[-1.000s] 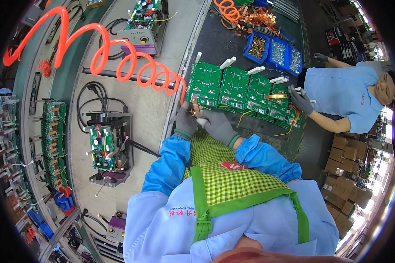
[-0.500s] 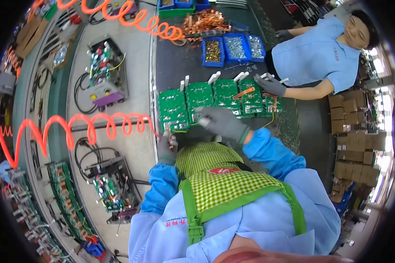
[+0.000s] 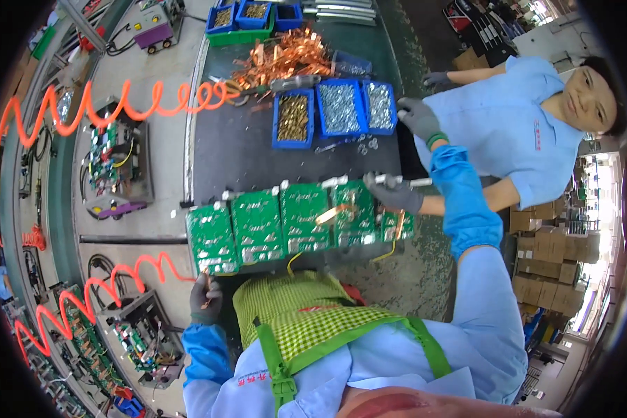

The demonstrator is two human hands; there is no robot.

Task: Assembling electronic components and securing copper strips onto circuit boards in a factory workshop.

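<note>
A row of green circuit boards (image 3: 256, 217) lies on the dark bench. My left hand (image 3: 206, 299), in a grey glove, is closed at the near left corner of the leftmost board. Something copper-coloured shows between its fingers, too small to name, and an orange coiled hose (image 3: 146, 259) runs up to it. My right arm stretches far forward. My gloved right hand (image 3: 419, 120) is open, fingers apart, beside a blue bin of silver fasteners (image 3: 380, 106). Copper strips (image 3: 336, 213) lie on the boards at the right.
A co-worker stands at the right; their gloved hand (image 3: 395, 193) touches the right boards, under my arm. Behind are a blue bin of brass-coloured fasteners (image 3: 292, 118), another of silver ones (image 3: 340, 108) and a copper strip pile (image 3: 282, 59). Opened devices (image 3: 118, 160) stand at the left.
My right hand has gone from above the boards out to the bins at the far right. My left hand stays at the left board's corner. The view has shifted.
</note>
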